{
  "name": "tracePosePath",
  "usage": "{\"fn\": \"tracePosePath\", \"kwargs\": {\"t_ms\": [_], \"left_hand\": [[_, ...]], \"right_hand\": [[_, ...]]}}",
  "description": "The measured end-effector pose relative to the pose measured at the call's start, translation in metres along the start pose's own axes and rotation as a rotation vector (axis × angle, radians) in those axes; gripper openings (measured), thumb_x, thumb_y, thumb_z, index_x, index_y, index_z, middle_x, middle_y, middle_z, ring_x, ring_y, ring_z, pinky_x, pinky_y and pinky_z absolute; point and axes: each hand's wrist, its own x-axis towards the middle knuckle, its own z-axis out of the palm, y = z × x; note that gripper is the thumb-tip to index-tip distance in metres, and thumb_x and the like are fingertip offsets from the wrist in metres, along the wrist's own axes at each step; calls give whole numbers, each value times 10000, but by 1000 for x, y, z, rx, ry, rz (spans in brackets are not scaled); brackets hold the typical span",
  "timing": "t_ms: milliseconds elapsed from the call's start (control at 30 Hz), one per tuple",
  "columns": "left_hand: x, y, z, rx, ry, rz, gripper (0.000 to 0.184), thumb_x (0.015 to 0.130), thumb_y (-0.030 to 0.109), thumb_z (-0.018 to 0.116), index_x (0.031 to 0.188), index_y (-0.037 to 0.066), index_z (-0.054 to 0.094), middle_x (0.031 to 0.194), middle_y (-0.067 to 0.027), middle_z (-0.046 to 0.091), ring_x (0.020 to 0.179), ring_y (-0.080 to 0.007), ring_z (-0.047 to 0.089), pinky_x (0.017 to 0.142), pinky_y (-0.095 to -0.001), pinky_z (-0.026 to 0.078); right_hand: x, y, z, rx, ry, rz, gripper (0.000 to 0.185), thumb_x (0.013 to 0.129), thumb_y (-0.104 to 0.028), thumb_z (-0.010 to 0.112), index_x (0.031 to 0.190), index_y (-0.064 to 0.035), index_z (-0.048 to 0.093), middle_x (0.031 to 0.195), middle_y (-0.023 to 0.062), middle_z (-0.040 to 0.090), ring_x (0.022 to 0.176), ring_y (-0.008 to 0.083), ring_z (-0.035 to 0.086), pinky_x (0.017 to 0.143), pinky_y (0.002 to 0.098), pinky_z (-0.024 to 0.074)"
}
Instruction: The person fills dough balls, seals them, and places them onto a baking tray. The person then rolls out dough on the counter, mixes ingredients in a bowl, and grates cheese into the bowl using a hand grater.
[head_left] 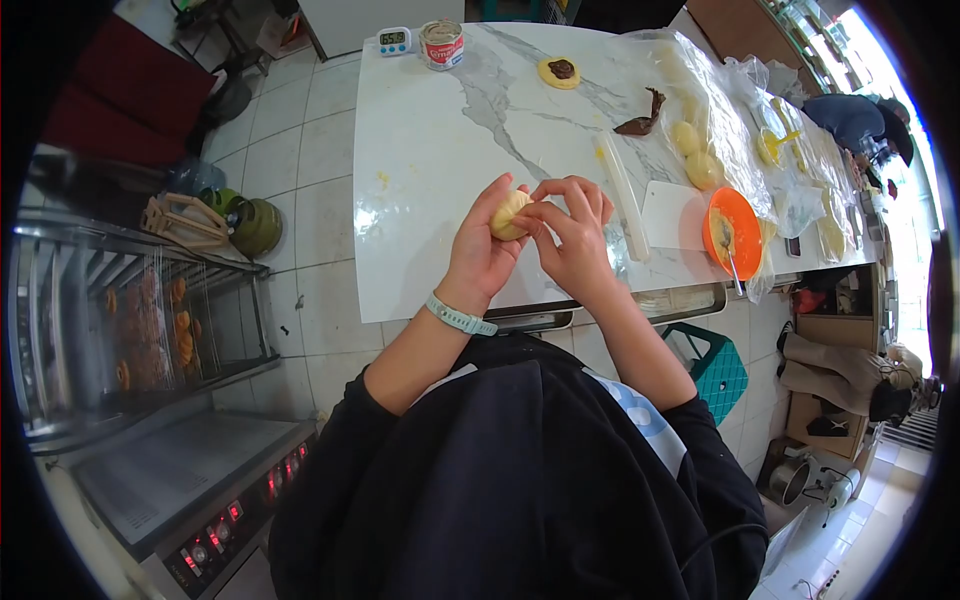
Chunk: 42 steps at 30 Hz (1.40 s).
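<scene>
The right hand [568,238] has its thumb and forefinger drawn nearly together at the near right edge of a small piece of pale dough [509,214], pinching it, while its other fingers bend loosely above. The left hand [477,250] is turned palm up and half curled, cradling that same piece between thumb and fingers; how tightly the hidden fingers press cannot be told. A pale green wristband [460,316] circles the left wrist. Both hands are above the near part of a white marbled table [410,215], with the dough up off its surface. Just to the right of the hands a long white bar [622,195] lies on the table, and beyond it a flat white sheet [672,214] sits beside an orange bowl [741,208] with a spoon [732,263] leaning in it. Farther back on the right, round dough balls [704,171] lie by clear plastic film [680,62], near a dark brown, crumpled strip [637,122]. Toward the far edge is a flat dough round [546,76] topped with dark filling [562,69]; at the far left, a can [442,46] stands next to a small timer [394,41].
</scene>
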Motion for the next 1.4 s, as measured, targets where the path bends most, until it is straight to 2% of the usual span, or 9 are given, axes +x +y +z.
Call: {"fn": "tracePosePath", "kwargs": {"t_ms": [300, 467, 533, 633, 867, 1100, 1167, 1267, 1400], "left_hand": [[-9, 0, 11, 200, -192, 138, 290, 877, 82, 570, 1156, 32, 509, 1088, -104, 572, 955, -195, 597, 809, -320, 523], [-6, -2, 8, 234, -248, 73, 287, 859, 53, 571, 1137, 11, 511, 1060, -117, 573, 962, -221, 599, 871, -393, 521], [-7, -2, 10, 245, -196, 107, 298, 864, 109, 570, 1140, 12, 509, 1064, -135, 570, 980, -245, 591, 888, -409, 504], [-9, 1, 13, 167, -107, 95, 307, 875, 163, 561, 1135, 9, 509, 1048, -135, 570, 971, -244, 591, 880, -398, 497], [-4, -2, 0, 211, -95, 26, 295, 921, 239, 487, 1102, 11, 536, 1015, -101, 576, 950, -192, 593, 833, -283, 478], [-11, -2, 8, 359, -174, 118, 271, 928, 207, 473, 1098, 8, 542, 1025, -101, 576, 978, -186, 584, 821, -292, 496], [-11, -3, 8, 489, -256, 144, 278, 923, 196, 482, 1112, -1, 533, 1040, -108, 573, 977, -197, 588, 841, -317, 504], [-9, 1, 4, 248, -222, 89, 277, 905, 164, 496, 1122, -5, 527, 1060, -121, 569, 984, -216, 592, 864, -340, 504], [-8, 3, 4, 259, -191, 114, 301, 885, 143, 507, 1146, -9, 511, 1074, -127, 565, 992, -228, 589, 872, -341, 498]], "right_hand": [[16, 3, -2, 247, 41, 122, 412, 792, -129, 649, 1188, -151, 536, 1145, 61, 501, 1099, 263, 401, 900, 430, 306], [18, 30, -13, 1620, -361, 1005, 616, 824, -223, 625, 1362, -203, 324, 1183, 79, 481, 1108, 207, 434, 926, 377, 333], [15, 26, -14, 1587, -257, 1008, 523, 823, -282, 626, 1298, -191, 427, 1161, 65, 502, 1080, 202, 459, 942, 359, 324], [14, 20, -19, 381, -21, 323, 160, 784, -196, 656, 939, -159, 661, 1150, 16, 526, 1145, 245, 408, 923, 426, 290], [22, 3, -26, -121, -176, -146, 72, 753, -183, 679, 802, -133, 662, 1182, 33, 509, 1168, 286, 370, 982, 443, 213], [22, 2, -11, 68, -98, 112, 233, 809, -160, 618, 1032, -108, 576, 1197, 67, 465, 1149, 276, 396, 957, 415, 264], [17, 23, 1, 1196, -175, 869, 298, 774, -164, 640, 1055, -108, 558, 1153, 83, 496, 1156, 270, 392, 968, 437, 276], [9, 22, -3, 740, -132, 661, 269, 811, -163, 619, 1070, -112, 567, 1168, 76, 499, 1089, 205, 455, 903, 312, 354], [8, -3, -12, -66, 1, 97, 108, 770, -168, 669, 843, -91, 649, 1165, 56, 519, 1136, 272, 395, 944, 406, 291]]}}
